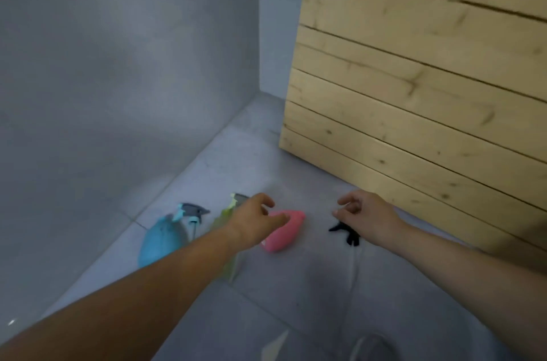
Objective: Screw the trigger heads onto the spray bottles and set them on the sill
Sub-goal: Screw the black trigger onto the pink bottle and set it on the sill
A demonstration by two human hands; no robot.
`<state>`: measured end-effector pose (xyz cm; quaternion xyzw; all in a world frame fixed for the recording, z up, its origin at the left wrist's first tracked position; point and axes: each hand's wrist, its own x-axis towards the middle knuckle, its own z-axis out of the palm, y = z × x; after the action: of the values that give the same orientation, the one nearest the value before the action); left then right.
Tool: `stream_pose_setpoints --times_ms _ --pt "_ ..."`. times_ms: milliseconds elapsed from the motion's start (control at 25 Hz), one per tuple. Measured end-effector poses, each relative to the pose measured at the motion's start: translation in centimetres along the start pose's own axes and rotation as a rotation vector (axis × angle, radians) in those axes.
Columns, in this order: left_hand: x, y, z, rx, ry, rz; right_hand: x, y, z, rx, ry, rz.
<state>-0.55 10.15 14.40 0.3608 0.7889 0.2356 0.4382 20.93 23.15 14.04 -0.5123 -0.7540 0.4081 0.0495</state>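
Three spray bottles are on the grey tiled floor. The blue bottle (161,239) at the left has a grey trigger head on it. My left forearm partly hides the green bottle (226,230), which also carries a grey head. The pink bottle (284,230) lies on its side with no head. My left hand (254,220) hovers over the pink bottle, fingers apart, holding nothing. A black trigger head (346,232) with a white dip tube lies on the floor to the right. My right hand (367,217) is just above it, fingers curled and apart, empty.
A pale wooden plank panel (414,79) stands close on the right, its lower edge just behind my right hand. A grey wall (118,64) runs along the left and meets the floor (296,301) near the blue bottle. A shoe tip (370,346) shows at the bottom.
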Motion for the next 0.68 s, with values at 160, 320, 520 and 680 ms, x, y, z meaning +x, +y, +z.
stream_pose_setpoints --times_ms 160,320,520,680 --pt "3.5 -2.6 2.8 0.372 0.032 -0.006 2.8 7.1 2.2 0.022 0.005 0.205" --pt "7.4 -4.3 4.5 0.633 0.007 0.042 5.2 12.3 4.7 0.010 0.105 0.308" --pt "10.6 -5.5 6.6 0.681 -0.065 0.002 8.1 15.0 6.6 -0.110 0.081 0.407" --pt "11.9 -6.7 7.4 0.650 -0.102 0.010 9.4 15.6 7.2 -0.013 0.142 0.383"
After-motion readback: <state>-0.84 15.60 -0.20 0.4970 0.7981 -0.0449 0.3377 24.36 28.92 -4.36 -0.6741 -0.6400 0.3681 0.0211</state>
